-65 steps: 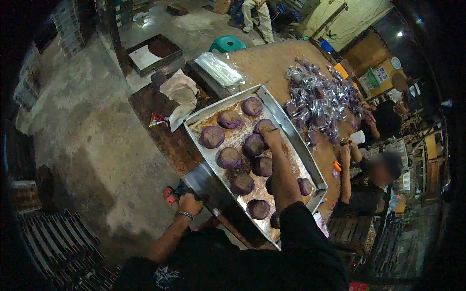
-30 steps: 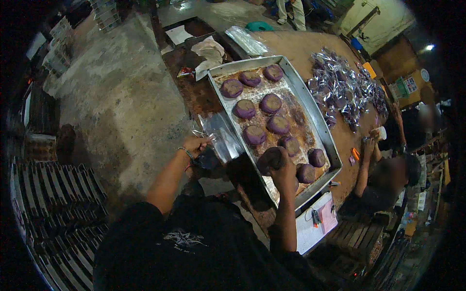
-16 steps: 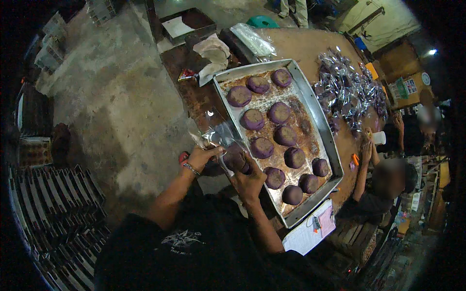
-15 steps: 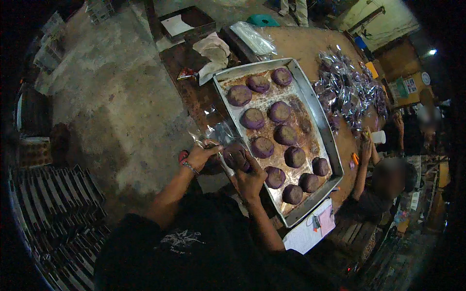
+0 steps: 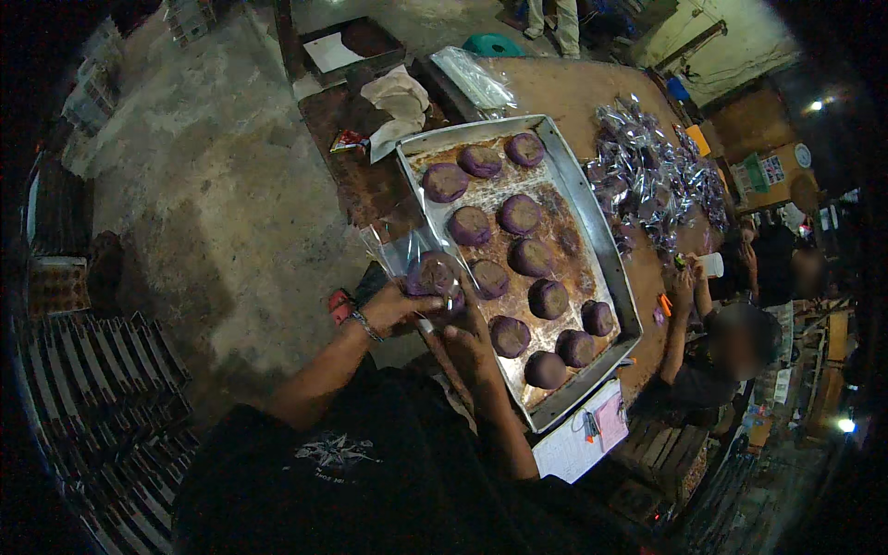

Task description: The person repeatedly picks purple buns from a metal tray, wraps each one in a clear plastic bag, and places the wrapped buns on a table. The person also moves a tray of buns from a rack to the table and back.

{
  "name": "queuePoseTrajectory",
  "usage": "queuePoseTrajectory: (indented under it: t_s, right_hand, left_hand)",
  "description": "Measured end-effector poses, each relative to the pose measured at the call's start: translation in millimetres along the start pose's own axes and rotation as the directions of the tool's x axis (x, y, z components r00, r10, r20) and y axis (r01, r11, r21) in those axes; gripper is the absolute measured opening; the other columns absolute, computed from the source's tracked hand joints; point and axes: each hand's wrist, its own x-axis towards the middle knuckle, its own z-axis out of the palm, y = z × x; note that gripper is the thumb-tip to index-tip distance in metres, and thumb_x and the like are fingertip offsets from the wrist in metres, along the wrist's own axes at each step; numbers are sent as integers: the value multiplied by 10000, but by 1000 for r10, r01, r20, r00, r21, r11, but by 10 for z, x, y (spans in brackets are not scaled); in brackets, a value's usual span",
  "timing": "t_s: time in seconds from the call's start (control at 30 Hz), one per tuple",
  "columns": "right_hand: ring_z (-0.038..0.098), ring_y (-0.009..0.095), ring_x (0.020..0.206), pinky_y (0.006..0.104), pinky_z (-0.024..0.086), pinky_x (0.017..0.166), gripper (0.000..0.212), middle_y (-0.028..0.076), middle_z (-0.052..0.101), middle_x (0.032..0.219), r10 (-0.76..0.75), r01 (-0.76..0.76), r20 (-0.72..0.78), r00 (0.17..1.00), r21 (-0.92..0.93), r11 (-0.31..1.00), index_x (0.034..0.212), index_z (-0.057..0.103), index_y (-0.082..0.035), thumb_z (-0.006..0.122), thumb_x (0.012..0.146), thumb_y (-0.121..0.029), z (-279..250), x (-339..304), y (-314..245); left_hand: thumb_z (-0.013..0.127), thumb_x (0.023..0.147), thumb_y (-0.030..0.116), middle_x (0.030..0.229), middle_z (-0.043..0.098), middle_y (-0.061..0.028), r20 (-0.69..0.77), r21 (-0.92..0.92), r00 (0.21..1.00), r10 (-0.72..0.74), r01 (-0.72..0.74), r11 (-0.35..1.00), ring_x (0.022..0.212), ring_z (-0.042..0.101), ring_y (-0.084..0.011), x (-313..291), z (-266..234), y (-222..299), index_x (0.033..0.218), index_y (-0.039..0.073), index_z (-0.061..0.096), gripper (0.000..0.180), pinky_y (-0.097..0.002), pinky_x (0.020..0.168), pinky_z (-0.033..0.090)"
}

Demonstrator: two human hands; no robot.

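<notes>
A round purple bun (image 5: 432, 272) with a brownish crumbly top sits in a clear plastic bag (image 5: 400, 248), just off the tray's left long edge. Under the bun, my left hand (image 5: 400, 310) is closed, thumb across the bag's near side. My right hand (image 5: 470, 340) grips the bun's right side through the film, its fingers upright beside it. Right of both hands, a metal baking tray (image 5: 603, 231) carries several more purple buns (image 5: 532, 257), unwrapped and spaced apart. My fingers partly hide the lower end of the bag.
A heap of bagged buns (image 5: 652, 176) covers the table (image 5: 564, 83) beyond the tray. Flat clear bags (image 5: 474, 79) and a crumpled cloth (image 5: 398, 100) lie at the tray's far end. Papers (image 5: 578, 444) rest by its near end. A co-worker's hands (image 5: 689, 282) work at right.
The bun has moved up and left, away from the tray edge, and is now inside the bag. My left hand has shifted right and lower, beneath it. The view has turned slightly.
</notes>
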Motion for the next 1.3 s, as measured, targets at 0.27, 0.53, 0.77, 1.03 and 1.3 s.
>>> queuePoseTrajectory:
  t_s: [0.27,0.53,0.77,1.03,1.3]
  right_hand:
    - [563,304,1068,455,508,808,372,131,547,1218,-95,58,-75,993,-393,918,1256,503,-50,443,950,-254,-467,-92,-1140]
    - [547,321,1088,478,490,820,625,201,413,1328,-241,42,-567,788,-340,939,1385,269,-33,537,889,-302,-1936,1328,-1321]
    - [519,499,1059,471,469,876,735,303,273,1392,-219,-279,-212,952,-894,-350,1393,335,-170,668,751,-302,-1837,1810,-140]
    - [562,290,965,378,446,857,655,189,572,1006,-450,-178,-407,795,-865,468,1240,446,-14,719,668,-183,-1758,1742,-523]
    - [569,332,1069,408,434,912,586,206,562,1183,-222,-392,-580,784,-739,548,1287,432,-50,678,772,-182,-1066,-186,-335]
  left_hand:
    - [750,736,353,792,669,-109,2,480,998,63,-57,876,741,663,-173,-73,137,-539,882,-9,657,402,-308,641,533]
    - [638,824,443,668,659,-142,-381,495,925,-7,210,843,525,652,-180,418,-430,-857,730,-28,671,481,-310,524,529]
    - [645,792,108,659,660,-148,-239,533,969,59,80,843,536,654,-184,550,-750,-885,748,-41,670,157,-312,464,526]
    - [630,835,127,689,674,-111,-244,618,957,158,28,786,586,663,-230,412,-448,-265,757,-39,658,186,-299,520,549]
    - [694,751,68,690,673,-134,-338,504,941,-7,188,843,526,653,-178,415,-581,-272,709,-56,654,137,-278,456,538]
